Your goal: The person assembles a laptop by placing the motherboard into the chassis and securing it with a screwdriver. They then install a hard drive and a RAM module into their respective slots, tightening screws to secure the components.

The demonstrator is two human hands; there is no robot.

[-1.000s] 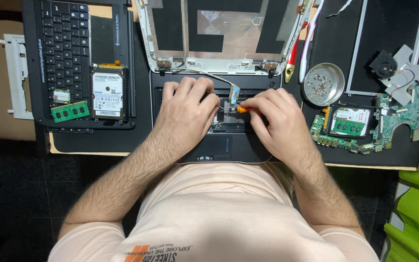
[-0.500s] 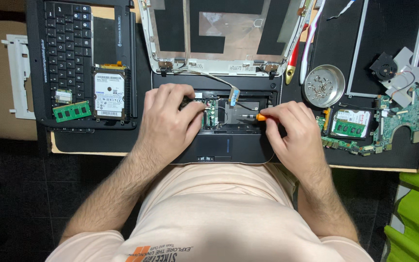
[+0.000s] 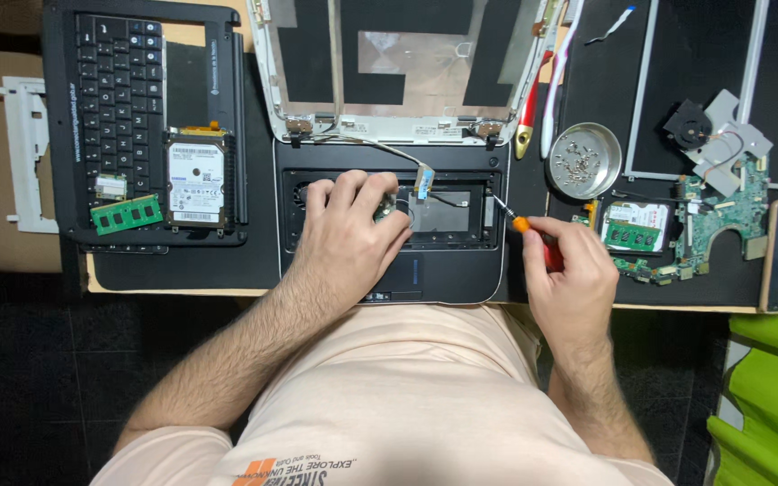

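My right grip is closed around the screwdriver, tip pointing up-left at the laptop base; my left grip rests flat, empty, inside it.

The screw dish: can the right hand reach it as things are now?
Probably yes. The right hand holds a screwdriver just below the screw dish, and only bare black mat lies between them. The hand is full, though, so it could drop a screw there more easily than pick one up.
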